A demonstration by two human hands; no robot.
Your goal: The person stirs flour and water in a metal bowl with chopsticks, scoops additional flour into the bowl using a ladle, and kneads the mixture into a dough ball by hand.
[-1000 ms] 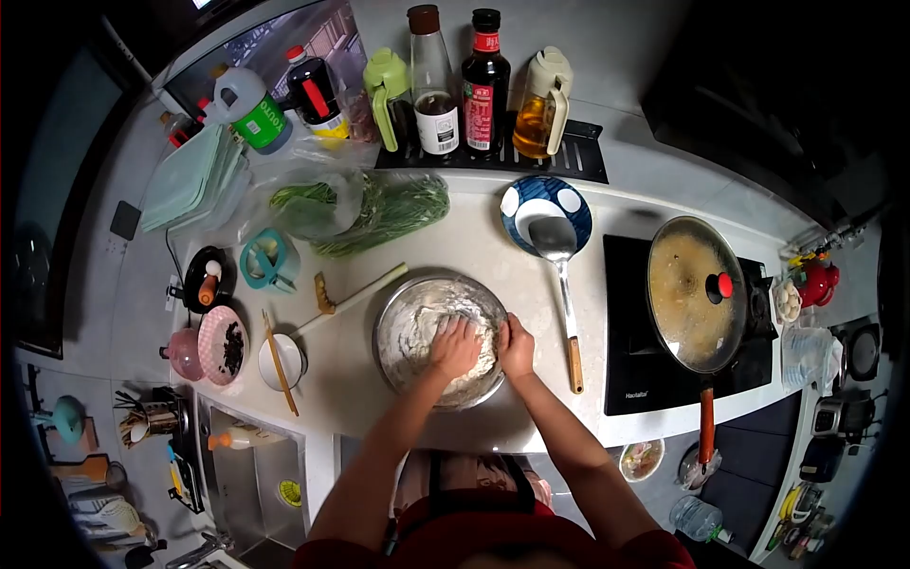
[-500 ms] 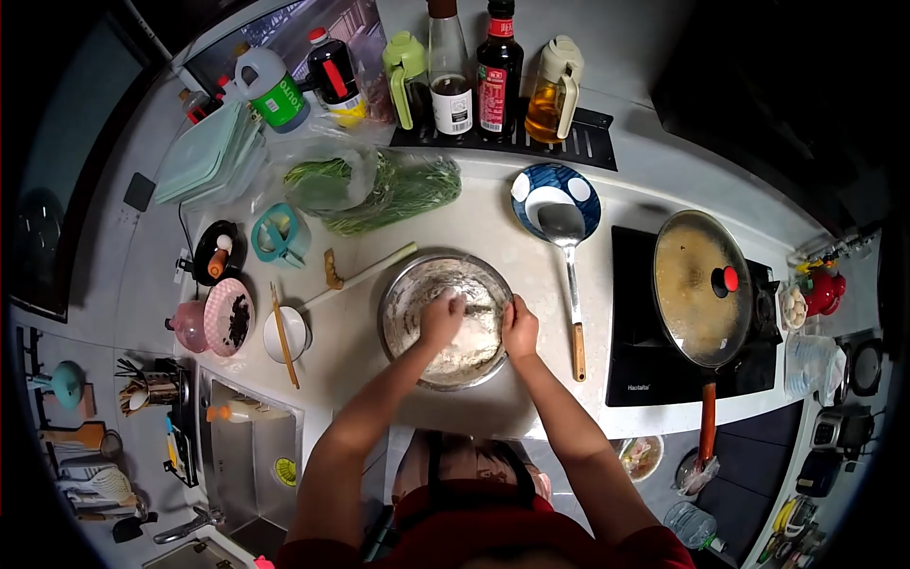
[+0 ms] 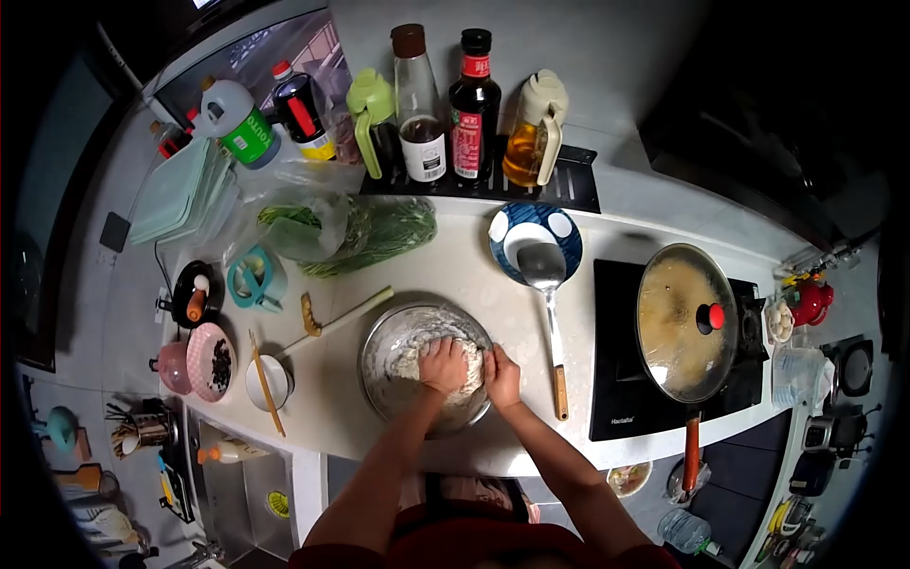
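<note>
My left hand (image 3: 444,364) lies palm down on a lump of floury dough (image 3: 464,376) in a metal bowl (image 3: 379,384). Its fingers are laid over the dough, slightly apart, and their tips are partly sunk in flour. At the bowl's right rim, my right hand (image 3: 501,376) is closed on the edge, thumb on the rim. Loose flour coats the bowl's inner wall. Left of the bowl are a green-white stalk (image 3: 355,311) and a piece of ginger (image 3: 310,315).
Right: lidded pan (image 3: 678,322) on the stove (image 3: 621,379), spatula (image 3: 552,322) resting on a blue bowl (image 3: 509,220). Left: chopsticks (image 3: 266,384) across a white bowl (image 3: 282,387), pink plate (image 3: 201,365), bagged greens (image 3: 389,228). Behind: bottles (image 3: 474,119).
My left hand has gone from a fist over the flour to fingers laid on the dough. My right hand remains at the bowl's rim. The camera view has shifted.
</note>
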